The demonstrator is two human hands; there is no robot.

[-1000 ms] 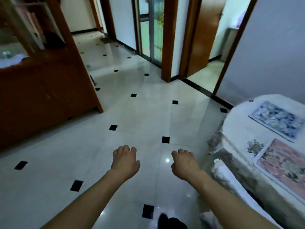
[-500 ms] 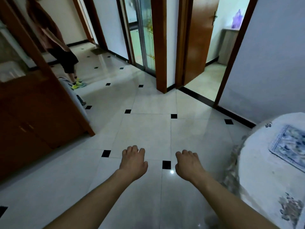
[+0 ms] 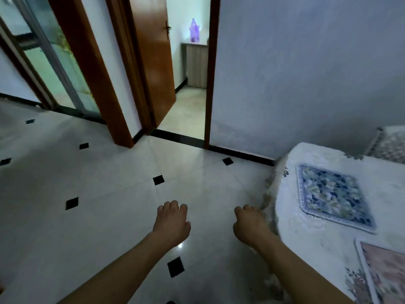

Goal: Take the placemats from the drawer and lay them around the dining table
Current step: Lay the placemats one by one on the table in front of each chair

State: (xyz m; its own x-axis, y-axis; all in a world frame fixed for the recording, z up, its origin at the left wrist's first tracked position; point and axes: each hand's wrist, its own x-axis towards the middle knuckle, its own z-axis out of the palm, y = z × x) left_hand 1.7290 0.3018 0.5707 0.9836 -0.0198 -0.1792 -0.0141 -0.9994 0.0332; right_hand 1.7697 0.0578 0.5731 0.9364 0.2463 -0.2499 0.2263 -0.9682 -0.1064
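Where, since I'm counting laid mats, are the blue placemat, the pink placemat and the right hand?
blue placemat (image 3: 335,195), head view, middle of its patterned face.
pink placemat (image 3: 388,275), head view, middle of its visible part.
right hand (image 3: 252,227), head view, back of the hand.

The round worktop under a white lace-edged cloth (image 3: 311,240) carries a blue floral rectangular placemat (image 3: 335,194). Nearer the person on it lies a pink floral rectangular placemat (image 3: 388,277), cut off by the frame edge; the two mats lie apart. Just beside the worktop's draped edge hangs the right hand (image 3: 249,227), palm down, fingers (image 3: 245,209) loosely curled and empty. The left hand (image 3: 172,224) hovers farther from the worktop, likewise empty, over the glossy white tiled floor with small black diamond insets (image 3: 98,216). Well beyond the worktop stands an open brown wooden door (image 3: 153,62).
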